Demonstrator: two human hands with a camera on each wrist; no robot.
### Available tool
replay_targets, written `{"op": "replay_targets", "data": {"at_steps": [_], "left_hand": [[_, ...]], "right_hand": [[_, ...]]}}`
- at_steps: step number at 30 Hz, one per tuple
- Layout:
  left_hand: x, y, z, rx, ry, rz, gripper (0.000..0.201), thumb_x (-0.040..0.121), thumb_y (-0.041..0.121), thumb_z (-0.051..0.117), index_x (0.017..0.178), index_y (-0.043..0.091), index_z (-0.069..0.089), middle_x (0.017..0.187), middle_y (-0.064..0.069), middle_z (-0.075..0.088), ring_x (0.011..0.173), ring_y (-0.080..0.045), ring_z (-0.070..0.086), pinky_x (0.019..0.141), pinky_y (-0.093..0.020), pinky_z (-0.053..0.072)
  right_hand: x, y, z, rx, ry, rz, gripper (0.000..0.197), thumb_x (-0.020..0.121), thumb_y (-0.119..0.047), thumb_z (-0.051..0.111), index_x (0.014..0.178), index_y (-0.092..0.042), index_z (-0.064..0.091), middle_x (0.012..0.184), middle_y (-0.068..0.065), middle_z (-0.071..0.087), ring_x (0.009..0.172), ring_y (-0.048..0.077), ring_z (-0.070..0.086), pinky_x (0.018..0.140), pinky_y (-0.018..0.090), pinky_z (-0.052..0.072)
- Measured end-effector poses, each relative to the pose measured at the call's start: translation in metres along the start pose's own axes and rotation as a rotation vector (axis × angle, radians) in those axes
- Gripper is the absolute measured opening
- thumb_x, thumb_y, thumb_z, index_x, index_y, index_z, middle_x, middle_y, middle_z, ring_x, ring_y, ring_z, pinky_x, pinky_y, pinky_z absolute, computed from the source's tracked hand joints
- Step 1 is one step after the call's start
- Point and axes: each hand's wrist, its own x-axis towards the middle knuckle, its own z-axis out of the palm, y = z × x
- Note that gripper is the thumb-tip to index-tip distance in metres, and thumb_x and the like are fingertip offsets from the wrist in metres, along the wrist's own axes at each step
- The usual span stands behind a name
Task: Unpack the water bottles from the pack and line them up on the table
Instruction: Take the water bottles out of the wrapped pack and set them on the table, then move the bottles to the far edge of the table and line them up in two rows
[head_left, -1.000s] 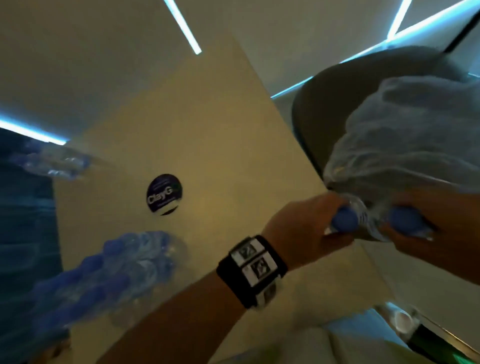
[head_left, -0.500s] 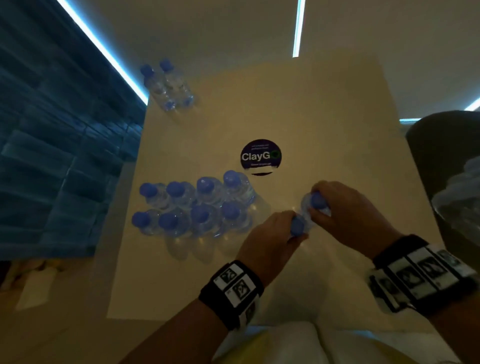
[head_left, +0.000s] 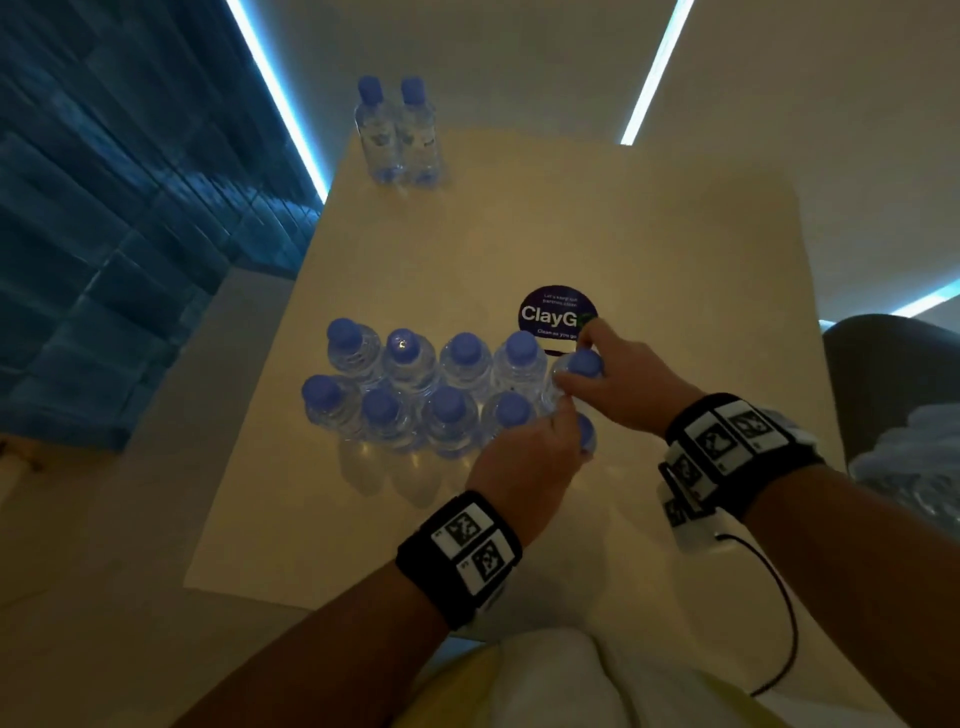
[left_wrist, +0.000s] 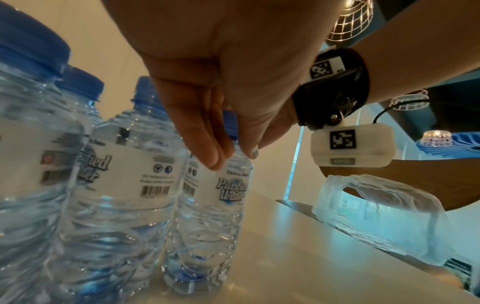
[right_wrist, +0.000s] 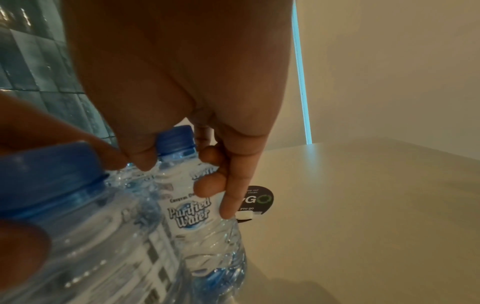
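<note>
Clear water bottles with blue caps (head_left: 415, 384) stand in two rows of several on the beige table (head_left: 675, 234). At the right end of the near row my left hand (head_left: 563, 431) grips the neck of one water bottle (head_left: 586, 436). My right hand (head_left: 576, 374) grips another water bottle (head_left: 584, 362) by its neck at the right end of the far row. The right wrist view shows that bottle (right_wrist: 192, 214) upright, its base at the table, thumb and fingers round the neck. In the left wrist view a labelled bottle (left_wrist: 228, 195) stands beside the others.
Two more bottles (head_left: 397, 135) stand at the table's far left corner. The torn plastic pack wrap (head_left: 914, 457) lies on a dark chair (head_left: 883, 374) to the right. A round dark sticker (head_left: 556, 312) marks the table's middle. A blue tiled wall is on the left.
One second ago both hands gripped two bottles at the pack on the chair. They carried them left over the table and now hold them against the right end of the rows.
</note>
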Motion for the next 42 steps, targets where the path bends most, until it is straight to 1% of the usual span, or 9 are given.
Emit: {"op": "replay_targets", "data": {"at_steps": [3, 6, 13, 19, 22, 26, 31, 37, 42], "left_hand": [[-0.008, 0.001, -0.021, -0.196, -0.096, -0.114, 0.076, 0.084, 0.067, 0.055, 0.132, 0.009, 0.052, 0.091, -0.004, 0.073, 0.072, -0.015, 0.069, 0.064, -0.031, 0.059], [-0.016, -0.010, -0.070, -0.174, -0.038, -0.168, 0.064, 0.090, 0.074, 0.033, 0.108, 0.020, 0.062, 0.064, 0.010, 0.056, 0.050, -0.004, 0.051, 0.052, -0.026, 0.051], [-0.005, -0.133, -0.148, -0.061, 0.101, -0.232, 0.036, 0.085, 0.052, 0.063, 0.096, 0.019, 0.070, 0.063, 0.002, 0.067, 0.060, -0.018, 0.064, 0.065, -0.031, 0.052], [0.016, -0.209, -0.118, -0.029, -0.172, -0.269, 0.052, 0.070, 0.062, 0.072, 0.109, 0.028, 0.066, 0.092, 0.001, 0.057, 0.080, -0.018, 0.057, 0.077, -0.031, 0.046], [0.026, -0.225, -0.098, -0.015, -0.395, -0.171, 0.051, 0.069, 0.054, 0.074, 0.113, 0.031, 0.066, 0.095, -0.003, 0.049, 0.088, -0.028, 0.059, 0.082, -0.036, 0.049], [0.038, -0.246, -0.089, -0.058, -0.418, -0.058, 0.037, 0.071, 0.033, 0.078, 0.106, 0.022, 0.071, 0.092, -0.006, 0.048, 0.088, -0.032, 0.059, 0.078, -0.037, 0.050], [0.060, -0.268, -0.088, -0.140, -0.364, -0.028, 0.037, 0.072, 0.030, 0.080, 0.103, 0.012, 0.072, 0.098, -0.016, 0.056, 0.090, -0.033, 0.059, 0.081, -0.038, 0.048], [0.126, -0.286, -0.084, -0.139, -0.292, -0.040, 0.046, 0.073, 0.027, 0.081, 0.112, 0.005, 0.067, 0.103, -0.018, 0.058, 0.097, -0.033, 0.057, 0.087, -0.037, 0.043], [0.205, -0.288, -0.066, -0.030, -0.248, -0.004, 0.044, 0.081, 0.032, 0.072, 0.112, 0.003, 0.062, 0.110, -0.024, 0.060, 0.102, -0.039, 0.058, 0.089, -0.044, 0.045]], "right_hand": [[0.001, -0.008, -0.013, -0.074, -0.080, 0.038, 0.050, 0.087, -0.060, 0.054, 0.102, -0.014, 0.043, 0.069, 0.002, 0.054, 0.061, 0.024, 0.052, 0.052, 0.029, 0.036], [-0.004, -0.024, -0.042, -0.370, -0.147, -0.002, 0.063, 0.084, -0.074, 0.038, 0.107, -0.017, 0.048, 0.087, 0.007, 0.063, 0.072, 0.025, 0.058, 0.063, 0.033, 0.044], [-0.027, -0.139, -0.081, -0.407, -0.071, -0.379, 0.039, 0.083, -0.053, 0.063, 0.106, -0.022, 0.058, 0.086, -0.004, 0.057, 0.080, 0.019, 0.055, 0.070, 0.027, 0.041], [0.021, -0.208, -0.002, -0.471, -0.182, -0.308, 0.035, 0.087, -0.027, 0.064, 0.116, -0.007, 0.057, 0.108, 0.010, 0.064, 0.076, 0.023, 0.063, 0.055, 0.029, 0.048], [0.039, -0.214, 0.034, -0.578, -0.216, -0.244, 0.028, 0.088, -0.020, 0.062, 0.111, -0.006, 0.060, 0.101, 0.010, 0.065, 0.092, 0.029, 0.063, 0.065, 0.025, 0.038], [0.057, -0.210, 0.061, -0.659, -0.172, -0.194, 0.010, 0.090, -0.017, 0.055, 0.088, -0.008, 0.059, 0.063, 0.002, 0.040, 0.064, 0.024, 0.048, 0.062, 0.029, 0.037], [0.071, -0.209, 0.045, -0.529, -0.110, -0.193, 0.050, 0.085, -0.027, 0.064, 0.056, -0.015, 0.026, 0.055, 0.002, 0.030, 0.048, 0.020, 0.031, 0.043, 0.028, 0.023], [0.091, -0.207, -0.031, -0.593, 0.073, -0.223, 0.047, 0.083, -0.039, 0.064, 0.058, -0.016, 0.032, 0.055, -0.002, 0.034, 0.052, 0.020, 0.041, 0.045, 0.024, 0.024], [0.151, -0.158, -0.083, -0.700, 0.084, -0.118, 0.045, 0.082, -0.043, 0.070, 0.090, 0.001, 0.067, 0.086, 0.014, 0.067, 0.080, 0.031, 0.061, 0.070, 0.035, 0.050]]}}
